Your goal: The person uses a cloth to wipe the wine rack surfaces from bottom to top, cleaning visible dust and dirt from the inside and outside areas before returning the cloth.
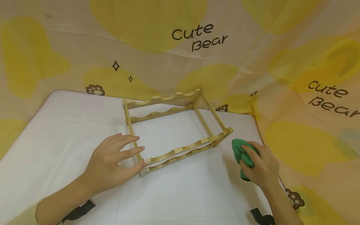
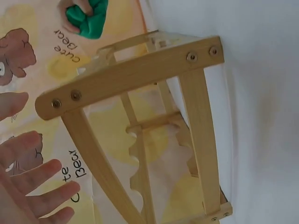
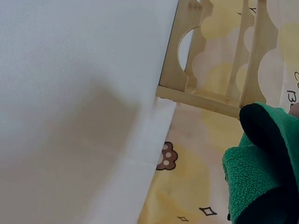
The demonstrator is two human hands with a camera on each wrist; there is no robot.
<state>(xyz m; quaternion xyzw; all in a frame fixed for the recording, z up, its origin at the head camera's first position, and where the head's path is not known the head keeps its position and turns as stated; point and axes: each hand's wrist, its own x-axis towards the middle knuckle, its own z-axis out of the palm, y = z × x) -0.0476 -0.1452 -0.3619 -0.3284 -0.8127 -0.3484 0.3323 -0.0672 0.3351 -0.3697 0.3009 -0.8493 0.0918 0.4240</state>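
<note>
A pale wooden rack [image 1: 178, 150] with scalloped rails stands on the white table in the head view. My left hand [image 1: 108, 164] is at the rack's left end, its fingers spread and holding nothing. In the left wrist view those fingers [image 2: 39, 175] are apart from the rack's screwed end frame [image 2: 135, 72]. Off the rack's right end, my right hand [image 1: 264, 168] grips a bunched green cloth [image 1: 238, 149]. Seen from the right wrist, the fuzzy cloth [image 3: 254, 172] has dark folds and covers most of that hand. The cloth appears raised above the table.
The white tabletop [image 1: 180, 197] extends in front of the rack. A yellow and beige printed fabric [image 1: 157, 31] rises behind it and along the right side. Dark straps [image 1: 81, 210] show at both wrists.
</note>
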